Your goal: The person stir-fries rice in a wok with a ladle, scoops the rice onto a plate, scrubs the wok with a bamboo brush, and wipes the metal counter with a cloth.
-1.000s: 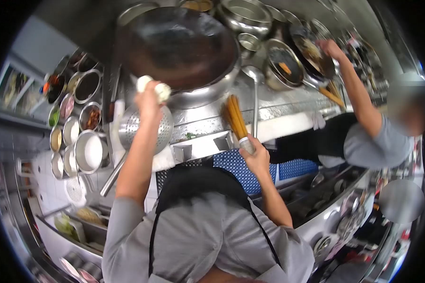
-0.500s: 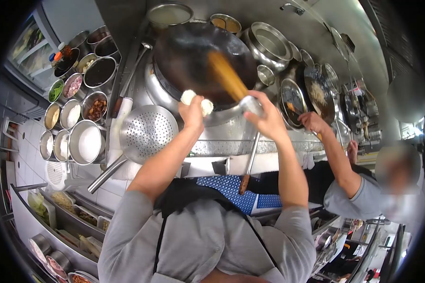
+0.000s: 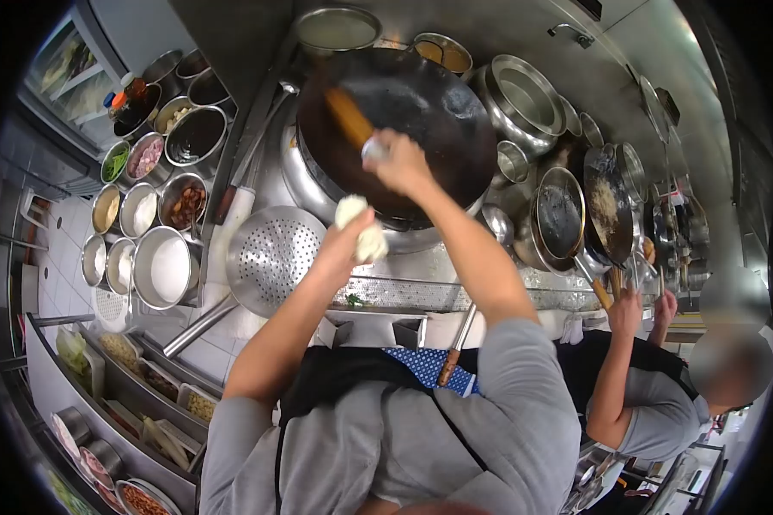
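Note:
A large dark wok (image 3: pixel 429 129) sits on the steel stove. My right hand (image 3: pixel 399 163) is closed around the pale grip of a bamboo wok brush (image 3: pixel 349 117), whose bristle end lies over the wok's left inner side, blurred by motion. At the wok's near rim, my left hand (image 3: pixel 342 242) grips a folded white cloth (image 3: pixel 370 244). A perforated strainer (image 3: pixel 275 257) rests left of that hand. Below my right forearm lies a long-handled tool with a wooden grip (image 3: pixel 448 367).
Metal containers of ingredients (image 3: pixel 168 257) stand at the left, one holding white powder. Pots (image 3: pixel 524 93) and a frying pan (image 3: pixel 561 213) line the right side. A co-worker (image 3: pixel 653 395) stands at the far right. A long-handled utensil (image 3: pixel 262 137) lies left of the wok.
The bamboo brush and my right hand have swept left across the wok. My left hand stays at the rim with the cloth. The co-worker's hands have moved away from the pan.

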### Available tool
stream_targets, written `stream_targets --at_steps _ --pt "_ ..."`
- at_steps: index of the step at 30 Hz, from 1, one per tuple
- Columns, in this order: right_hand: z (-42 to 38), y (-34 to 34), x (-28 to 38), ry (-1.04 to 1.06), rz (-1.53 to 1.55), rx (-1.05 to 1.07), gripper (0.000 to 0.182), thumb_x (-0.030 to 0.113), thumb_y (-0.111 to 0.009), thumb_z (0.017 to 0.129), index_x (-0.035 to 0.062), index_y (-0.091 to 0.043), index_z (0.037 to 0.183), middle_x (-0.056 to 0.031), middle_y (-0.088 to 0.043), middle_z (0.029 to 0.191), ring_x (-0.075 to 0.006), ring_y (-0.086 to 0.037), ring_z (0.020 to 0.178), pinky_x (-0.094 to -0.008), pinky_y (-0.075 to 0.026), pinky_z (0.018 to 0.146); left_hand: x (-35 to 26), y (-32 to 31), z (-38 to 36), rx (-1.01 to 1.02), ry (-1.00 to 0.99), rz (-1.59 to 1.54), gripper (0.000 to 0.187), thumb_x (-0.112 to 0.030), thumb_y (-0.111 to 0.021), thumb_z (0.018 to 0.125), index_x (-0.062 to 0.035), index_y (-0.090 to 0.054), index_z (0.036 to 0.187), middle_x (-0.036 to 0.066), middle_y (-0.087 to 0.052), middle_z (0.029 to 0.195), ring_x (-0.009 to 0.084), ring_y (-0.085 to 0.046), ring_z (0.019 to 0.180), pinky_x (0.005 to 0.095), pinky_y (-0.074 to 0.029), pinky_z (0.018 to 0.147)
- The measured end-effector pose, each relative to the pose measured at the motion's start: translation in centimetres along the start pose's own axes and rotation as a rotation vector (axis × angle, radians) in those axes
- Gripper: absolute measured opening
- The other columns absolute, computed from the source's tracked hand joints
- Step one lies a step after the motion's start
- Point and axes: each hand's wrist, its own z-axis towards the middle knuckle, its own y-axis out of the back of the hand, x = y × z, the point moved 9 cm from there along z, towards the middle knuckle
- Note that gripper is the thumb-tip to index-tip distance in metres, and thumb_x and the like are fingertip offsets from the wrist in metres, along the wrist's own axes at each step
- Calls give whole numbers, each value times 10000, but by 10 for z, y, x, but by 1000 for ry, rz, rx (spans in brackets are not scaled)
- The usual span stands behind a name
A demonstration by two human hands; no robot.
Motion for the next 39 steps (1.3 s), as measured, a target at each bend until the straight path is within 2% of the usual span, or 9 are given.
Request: stream_targets --at_steps 5,9,15,18,20,22,32,35,39 --pt "24 100 -92 -111 -765 -53 472 280 -702 817 138 -546 1239 -199 -713 953 -370 -702 927 -469 -563 811 -47 2 -55 127 -475 439 444 -190 -790 759 -24 -595 1122 68 -657 931 162 -662 834 328 -553 704" --pt "17 155 -72 -283 -383 -648 456 276 -656 864 122 -526 1274 -245 -698 948 -407 -692 916 -497 -561 798 -90 -80 -91 275 -1305 1149 539 -221 -805 633 -21 -604 1091 126 -657 978 323 -635 885 410 -472 908" --pt "-26 13 2 94 -112 134 544 369 -779 719 121 -675 1193 -207 -682 1141 -389 -641 1094 -438 -493 979 -60 -90 -35 368 -1107 1365 463 -301 -803 628 -64 -569 950 150 -632 830 343 -605 829 415 -440 801" --pt "-27 69 -41 35 -381 201 512 357 -791 707 152 -697 1167 -195 -696 1113 -348 -662 1071 -427 -518 942 -55 -88 -32 420 -1039 1345 481 -303 -806 635 -65 -564 975 158 -634 837 349 -610 844 420 -437 813" --pt "15 141 -99 -172 -851 -8 482 306 -732 782 112 -613 1207 -180 -716 1016 -335 -701 955 -441 -555 852 -54 -89 -29 386 -1038 1347 481 -300 -807 638 -63 -565 980 160 -636 845 351 -612 855 420 -436 824" --pt "11 187 -83 -283 -602 -426 459 306 -703 822 91 -568 1205 -186 -721 984 -378 -704 915 -460 -556 861 -53 -88 -30 364 -1038 1351 484 -301 -805 642 -60 -566 987 163 -639 855 353 -614 865 420 -434 834" --pt "-50 64 -39 40 -285 393 560 351 -784 714 221 -652 1243 -184 -688 1146 -344 -651 1099 -424 -520 960 -51 -89 -33 368 -1021 1338 485 -311 -794 654 -58 -559 994 165 -650 879 366 -614 885 428 -433 863" --pt "-2 170 -85 -214 -938 32 417 257 -685 821 116 -633 1210 -158 -714 1079 -329 -703 966 -442 -560 855 -54 -91 -34 340 -1066 1308 463 -323 -786 654 -65 -557 962 166 -648 846 355 -619 850 423 -435 834" --pt "-1 173 -70 -264 -561 -433 375 251 -669 832 58 -626 1151 -195 -715 988 -381 -695 951 -450 -555 879 -54 -89 -37 318 -1113 1300 445 -328 -777 659 -69 -555 945 162 -648 832 345 -624 834 421 -435 820"
